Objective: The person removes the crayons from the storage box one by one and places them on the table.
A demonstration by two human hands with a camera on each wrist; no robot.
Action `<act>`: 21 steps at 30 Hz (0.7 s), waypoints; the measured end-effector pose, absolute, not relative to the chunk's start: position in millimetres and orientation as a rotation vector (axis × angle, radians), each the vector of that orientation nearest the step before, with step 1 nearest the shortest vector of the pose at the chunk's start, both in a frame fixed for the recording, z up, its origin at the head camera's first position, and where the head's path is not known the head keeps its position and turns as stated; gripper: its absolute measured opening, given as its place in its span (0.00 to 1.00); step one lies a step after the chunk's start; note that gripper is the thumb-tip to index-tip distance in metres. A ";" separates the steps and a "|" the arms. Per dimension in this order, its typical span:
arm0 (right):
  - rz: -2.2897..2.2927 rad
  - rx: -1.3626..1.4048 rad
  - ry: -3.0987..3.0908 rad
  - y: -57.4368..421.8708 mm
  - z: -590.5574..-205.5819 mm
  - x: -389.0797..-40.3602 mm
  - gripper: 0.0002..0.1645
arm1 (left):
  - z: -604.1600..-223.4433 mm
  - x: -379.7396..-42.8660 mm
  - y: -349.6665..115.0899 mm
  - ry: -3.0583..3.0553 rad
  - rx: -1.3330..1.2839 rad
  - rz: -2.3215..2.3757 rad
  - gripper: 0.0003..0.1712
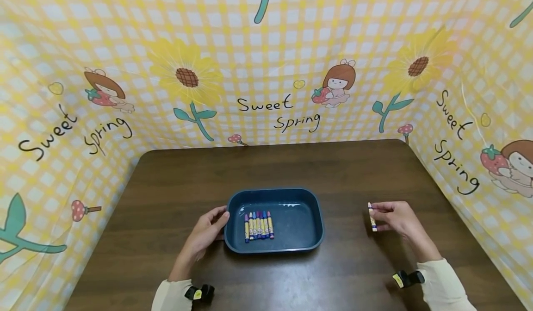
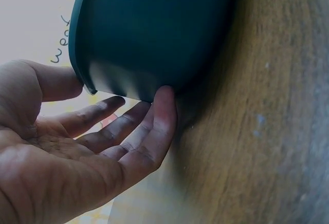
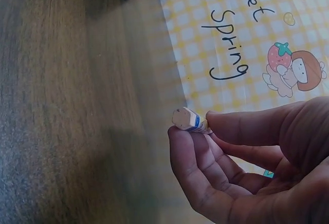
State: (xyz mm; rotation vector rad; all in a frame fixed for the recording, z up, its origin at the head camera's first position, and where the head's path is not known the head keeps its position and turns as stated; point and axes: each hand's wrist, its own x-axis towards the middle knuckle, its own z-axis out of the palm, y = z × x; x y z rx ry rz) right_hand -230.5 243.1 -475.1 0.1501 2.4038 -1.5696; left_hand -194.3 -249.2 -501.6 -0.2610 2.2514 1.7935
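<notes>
A dark blue rectangular tray (image 1: 295,225) stands on the table in the head view. Several crayons (image 1: 259,227) with yellow wrappers and mostly blue or purple tips lie side by side in its left half. At the tray's left end, my left hand (image 1: 206,232) holds it, thumb at the rim and fingers against the outer wall; the left wrist view shows the same hand (image 2: 103,152) from below. Off to the right, my right hand (image 1: 395,218) pinches a pale-tipped crayon (image 1: 372,217) between thumb and fingers. Its flat pale end (image 3: 184,118) faces the right wrist camera.
The brown wooden table (image 1: 266,167) runs under both hands. A yellow-and-white checked cloth (image 1: 266,47) with flowers and lettering rises behind it and on both sides. Each wrist wears a small black device, the right one (image 1: 408,279) close over the table.
</notes>
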 end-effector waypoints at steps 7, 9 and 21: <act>-1.569 0.170 2.388 243.8 -476.9 -230.7 0.25 | -500.2 -196.0 -250.0 2.255 -0.258 1.797 0.30; -1.575 0.168 2.386 244.0 -477.1 -231.6 0.26 | -499.3 -196.2 -250.0 2.262 -0.245 1.798 0.31; -1.573 0.181 2.364 245.4 -481.4 -228.1 0.25 | -502.4 -193.1 -248.7 2.263 -0.256 1.814 0.30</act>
